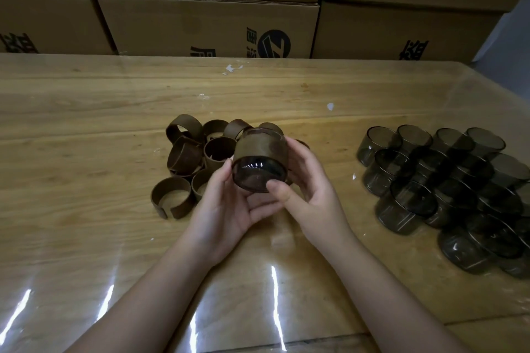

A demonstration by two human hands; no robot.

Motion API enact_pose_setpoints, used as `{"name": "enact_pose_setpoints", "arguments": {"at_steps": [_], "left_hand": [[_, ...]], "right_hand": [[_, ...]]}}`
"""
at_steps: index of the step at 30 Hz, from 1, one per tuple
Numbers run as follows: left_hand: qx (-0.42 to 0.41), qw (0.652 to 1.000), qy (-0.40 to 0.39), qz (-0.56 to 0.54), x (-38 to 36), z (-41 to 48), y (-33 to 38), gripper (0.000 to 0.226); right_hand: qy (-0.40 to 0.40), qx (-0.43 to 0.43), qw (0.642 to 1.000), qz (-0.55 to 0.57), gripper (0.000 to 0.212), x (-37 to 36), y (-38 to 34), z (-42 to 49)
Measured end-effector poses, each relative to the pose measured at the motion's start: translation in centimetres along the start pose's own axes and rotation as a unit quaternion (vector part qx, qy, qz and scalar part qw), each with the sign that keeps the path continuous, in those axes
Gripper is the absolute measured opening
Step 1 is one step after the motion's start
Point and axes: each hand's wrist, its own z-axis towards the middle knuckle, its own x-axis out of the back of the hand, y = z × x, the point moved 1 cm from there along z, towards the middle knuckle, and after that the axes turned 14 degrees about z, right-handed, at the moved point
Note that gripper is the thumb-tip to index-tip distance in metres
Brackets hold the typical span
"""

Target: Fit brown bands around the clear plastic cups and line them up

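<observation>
Cardboard boxes (pixel 206 23) stand behind a wooden table (pixel 86 123) covered in clear film. The left hand (pixel 226 209) and right hand (pixel 307 195) both grasp one cup (pixel 255 178) above the table. It is tipped on its side, with a brown band (pixel 258 146) around its middle. Loose bands (pixel 186 157) lie piled just behind and to the left, while bare cups (pixel 447 180) cluster well apart on the right.

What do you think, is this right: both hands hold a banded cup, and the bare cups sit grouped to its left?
No: the head view shows the bare cups grouped to its right. The left hand and right hand do hold the banded cup.
</observation>
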Motion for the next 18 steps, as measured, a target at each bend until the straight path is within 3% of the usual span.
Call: {"name": "enact_pose_setpoints", "arguments": {"at_steps": [4, 8, 13, 18], "left_hand": [[-0.006, 0.999, 0.004, 0.038, 0.01, -0.02, 0.14, 0.059], [-0.039, 0.998, -0.007, 0.056, 0.10, -0.11, 0.48, 0.073], [-0.046, 0.996, -0.009, 0.077, 0.23, -0.13, 0.53, 0.078], [-0.042, 0.997, -0.010, 0.068, -0.12, -0.23, 0.25, 0.077]], "right_hand": [[0.003, 0.010, 1.000, 0.009, 0.064, 0.41, -0.07, 0.13], [-0.029, 0.009, 0.999, 0.016, 0.066, 0.43, -0.36, 0.18], [-0.025, -0.025, 0.994, 0.106, 0.052, 0.67, -0.24, 0.39], [-0.007, -0.029, 0.994, 0.103, 0.040, 0.80, -0.06, 0.54]]}}
